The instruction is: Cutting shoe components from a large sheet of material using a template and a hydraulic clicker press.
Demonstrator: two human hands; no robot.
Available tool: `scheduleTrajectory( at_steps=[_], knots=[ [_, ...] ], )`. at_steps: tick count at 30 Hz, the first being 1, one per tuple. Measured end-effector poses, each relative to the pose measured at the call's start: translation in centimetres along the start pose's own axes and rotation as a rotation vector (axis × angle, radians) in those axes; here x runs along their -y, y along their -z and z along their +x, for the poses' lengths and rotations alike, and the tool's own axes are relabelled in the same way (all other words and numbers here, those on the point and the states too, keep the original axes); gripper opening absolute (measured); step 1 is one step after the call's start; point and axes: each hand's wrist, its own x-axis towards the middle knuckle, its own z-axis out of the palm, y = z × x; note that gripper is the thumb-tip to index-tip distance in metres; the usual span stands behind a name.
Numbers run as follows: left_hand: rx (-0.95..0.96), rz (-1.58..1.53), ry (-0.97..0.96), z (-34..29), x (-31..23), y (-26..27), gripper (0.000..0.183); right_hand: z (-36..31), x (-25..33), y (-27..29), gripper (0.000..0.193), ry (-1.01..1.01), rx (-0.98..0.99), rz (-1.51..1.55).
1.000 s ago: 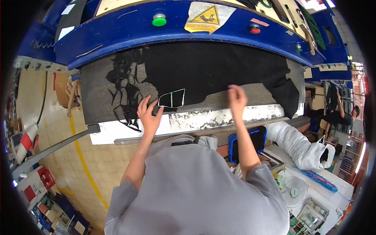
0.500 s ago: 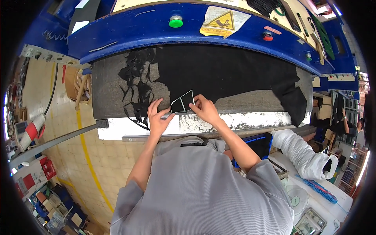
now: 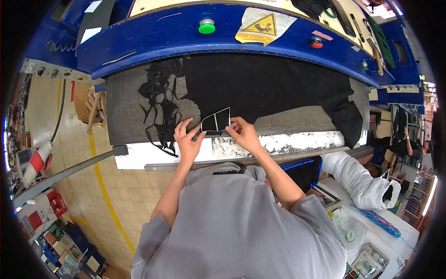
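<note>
As seen from where I stand, the entries run thus. Item: one thin, pale-edged, four-sided frame with a crossbar [image 3: 215, 121], just left of centre, lying at the lower left edge of a broad black sheet of soft-looking material [image 3: 269, 83]. Item: the left hand [image 3: 188, 143], fingers parted, thumb tip at the frame's lower left corner; whether it grips, I cannot tell. Item: the right hand [image 3: 245, 135], thumb and curled fingers pinching the frame's right edge. Item: a tangle of stringy black offcuts [image 3: 160, 86], left of the sheet, upper left of centre. Item: a worn dark-grey flat work surface [image 3: 292, 118], beneath sheet and offcuts. Item: a long blue painted metal beam [image 3: 153, 42], across the top, bearing a domed green button [image 3: 206, 28], a small red button [image 3: 316, 43] and a yellow triangular warning sign [image 3: 263, 25]. Item: a crumpled white-wrapped roll [image 3: 355, 176], right of the frame of view. Item: a dark-clothed co-worker [image 3: 416, 152], far right.
</note>
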Motion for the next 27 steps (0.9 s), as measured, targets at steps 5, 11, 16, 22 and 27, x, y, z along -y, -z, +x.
scheduleTrajectory(
  at_steps=[5,11,16,22,27],
  knots=[
    [0.005,-0.016,0.034,-0.1,0.0,0.2,0.031,-0.3,0.2,0.1,0.036,0.002,0.040,-0.064],
    [0.056,-0.009,0.014,0.2,-0.3,-0.6,0.034,-0.5,-3.0,0.5,0.039,0.139,-0.052,-0.077],
    [0.037,-0.047,0.017,-0.3,0.4,0.0,0.030,-0.3,-1.6,0.4,0.039,0.142,-0.034,-0.127],
    [-0.070,-0.058,0.015,1.6,0.4,-0.4,0.028,2.6,-0.4,4.9,0.030,0.104,-0.203,0.012],
    [-0.094,-0.243,0.132,2.3,1.9,0.2,0.016,12.8,1.6,22.8,0.028,0.350,-1.132,0.140]
  ],
)
